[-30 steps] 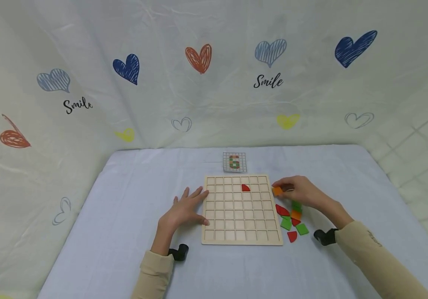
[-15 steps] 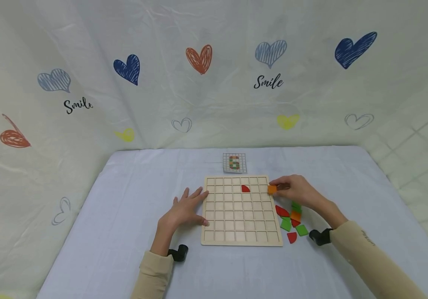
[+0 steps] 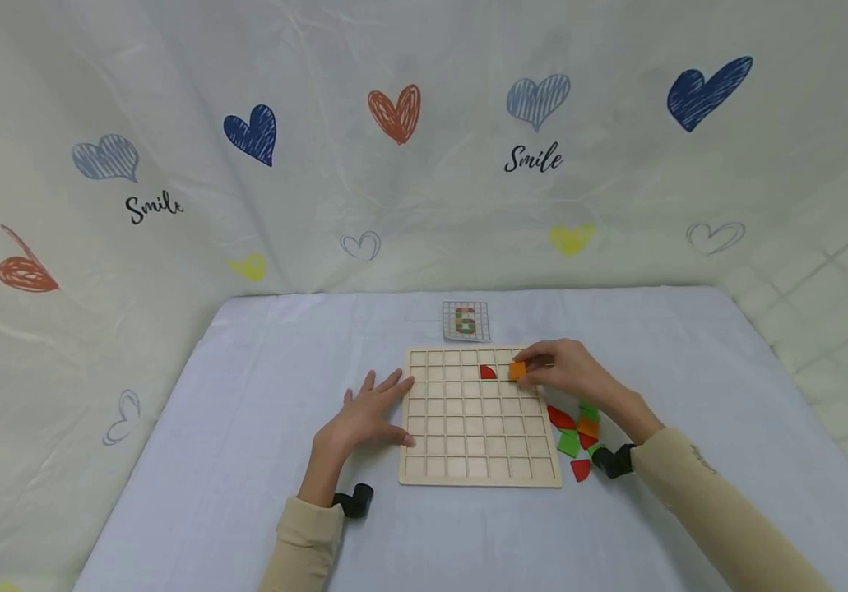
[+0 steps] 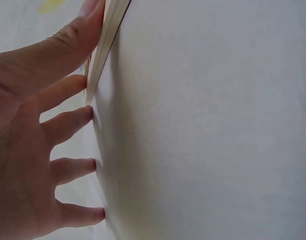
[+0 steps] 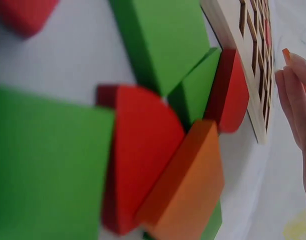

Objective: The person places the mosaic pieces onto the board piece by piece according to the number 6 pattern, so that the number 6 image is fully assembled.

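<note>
A pale wooden grid board (image 3: pixel 464 427) lies on the white cloth. My left hand (image 3: pixel 364 417) rests at its left side with fingers spread, thumb and index finger on the frame; the left wrist view shows the thumb (image 4: pixel 68 42) over the board's edge (image 4: pixel 105 47). Over the upper right cells, my right hand (image 3: pixel 567 370) pinches an orange square tile (image 3: pixel 516 371) between thumb and fingers. In the right wrist view only a corner of that tile (image 5: pixel 286 54) shows past the fingertips. A red quarter-circle tile (image 3: pixel 488 372) sits in a cell left of the orange one.
Right of the board lies a loose pile of tiles: red quarter-circles (image 3: pixel 580 470), green pieces (image 3: pixel 568 444) and an orange one (image 3: pixel 588 427). Behind the board is a small card (image 3: pixel 465 321) printed with a coloured 6 on a grid. A curtain with hearts (image 3: pixel 394 113) hangs behind.
My right hand has carried the orange square tile leftward, from beside the board to above its upper right cells. My left hand has stayed in place.
</note>
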`<control>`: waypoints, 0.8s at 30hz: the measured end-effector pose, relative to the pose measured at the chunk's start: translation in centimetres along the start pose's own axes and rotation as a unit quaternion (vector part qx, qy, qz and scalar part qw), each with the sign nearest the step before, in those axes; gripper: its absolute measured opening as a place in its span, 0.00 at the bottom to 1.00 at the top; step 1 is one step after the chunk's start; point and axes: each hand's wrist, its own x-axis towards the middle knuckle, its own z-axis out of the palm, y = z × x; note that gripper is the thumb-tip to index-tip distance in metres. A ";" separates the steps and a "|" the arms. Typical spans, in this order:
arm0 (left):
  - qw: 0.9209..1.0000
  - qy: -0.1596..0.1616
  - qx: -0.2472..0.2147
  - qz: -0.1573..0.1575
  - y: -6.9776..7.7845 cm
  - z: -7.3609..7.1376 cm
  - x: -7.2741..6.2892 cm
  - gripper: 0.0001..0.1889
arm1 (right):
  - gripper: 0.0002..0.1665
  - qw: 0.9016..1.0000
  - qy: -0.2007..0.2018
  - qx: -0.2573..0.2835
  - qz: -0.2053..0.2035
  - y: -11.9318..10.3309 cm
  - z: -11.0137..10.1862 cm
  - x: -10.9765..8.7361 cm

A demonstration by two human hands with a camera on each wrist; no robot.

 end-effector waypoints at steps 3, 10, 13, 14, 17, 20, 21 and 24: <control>1.000 0.001 0.000 0.000 0.0 -0.1 0.1 0.53 | 0.21 1.000 -0.001 0.002 -0.011 -0.4 0.3 0.6; 1.000 0.003 -0.008 -0.002 -0.2 0.0 0.1 0.53 | 0.18 0.999 -0.013 -0.003 -0.034 -1.1 1.1 1.8; 1.000 0.006 -0.008 -0.002 -0.3 0.1 0.0 0.53 | 0.18 0.999 -0.022 -0.004 -0.039 -1.4 1.6 2.4; 1.000 0.007 -0.008 -0.002 -0.3 0.1 0.0 0.53 | 0.18 0.999 -0.025 -0.005 -0.039 -1.6 1.7 2.6; 1.000 0.008 -0.007 -0.003 -0.3 0.1 0.0 0.53 | 0.18 0.998 -0.034 -0.009 -0.046 -1.8 2.0 3.1; 1.000 0.007 -0.005 -0.002 -0.2 0.1 0.1 0.53 | 0.18 0.998 -0.035 -0.014 -0.054 -2.1 2.3 3.5; 1.000 0.007 -0.005 -0.001 -0.2 0.1 0.1 0.53 | 0.18 0.998 -0.035 -0.014 -0.058 -2.2 2.3 3.6; 1.000 0.008 -0.004 -0.003 -0.3 0.2 0.2 0.53 | 0.17 0.997 -0.038 -0.010 -0.063 -2.6 2.6 3.9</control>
